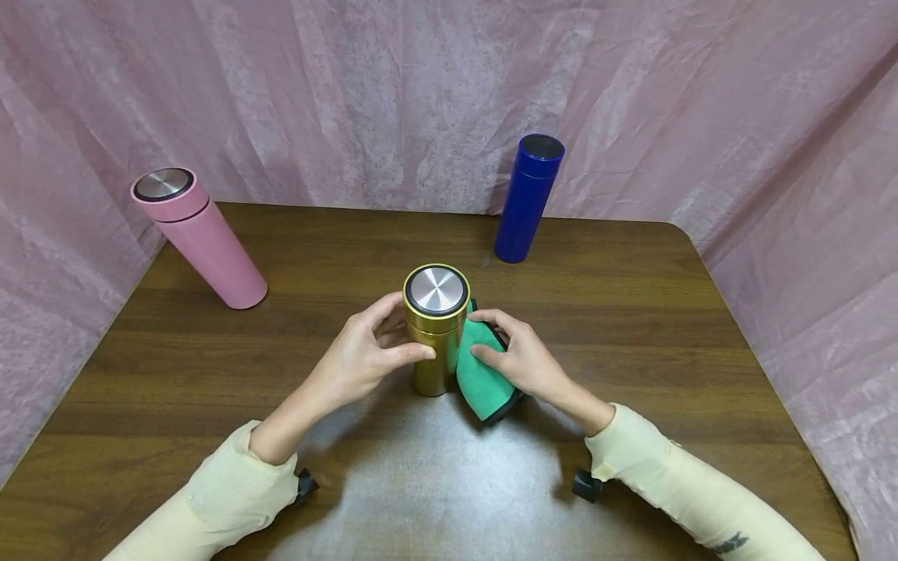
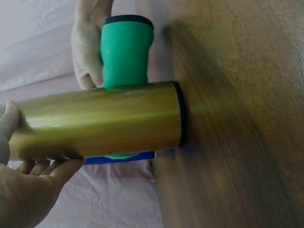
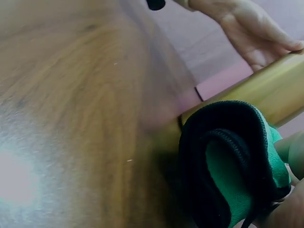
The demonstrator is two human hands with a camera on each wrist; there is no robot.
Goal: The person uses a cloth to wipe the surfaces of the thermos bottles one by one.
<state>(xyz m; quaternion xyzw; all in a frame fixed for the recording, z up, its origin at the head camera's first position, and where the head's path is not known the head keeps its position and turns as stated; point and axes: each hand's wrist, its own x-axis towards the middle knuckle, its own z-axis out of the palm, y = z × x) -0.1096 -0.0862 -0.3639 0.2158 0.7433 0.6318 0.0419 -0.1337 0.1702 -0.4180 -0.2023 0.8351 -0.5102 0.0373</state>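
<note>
A gold thermos bottle [image 1: 436, 354] with a silver lid stands upright near the middle of the table. My left hand [image 1: 365, 351] grips its upper part from the left, thumb across the front and fingers round the back. On the other side, my right hand [image 1: 522, 354] pinches a folded green cloth [image 1: 484, 382] with black edging. The cloth lies against the right side of the bottle, and in the left wrist view part of the green cloth [image 2: 126, 54] runs behind the gold body [image 2: 99, 123]. The right wrist view shows the cloth's black folded edges [image 3: 228, 114] up close.
On the wooden table [image 1: 673, 327], a pink thermos bottle [image 1: 213, 253] stands at the back left. A dark blue thermos bottle [image 1: 526, 206] stands near the back edge, right of the middle. Pink curtains [image 1: 393, 101] hang behind and beside the table.
</note>
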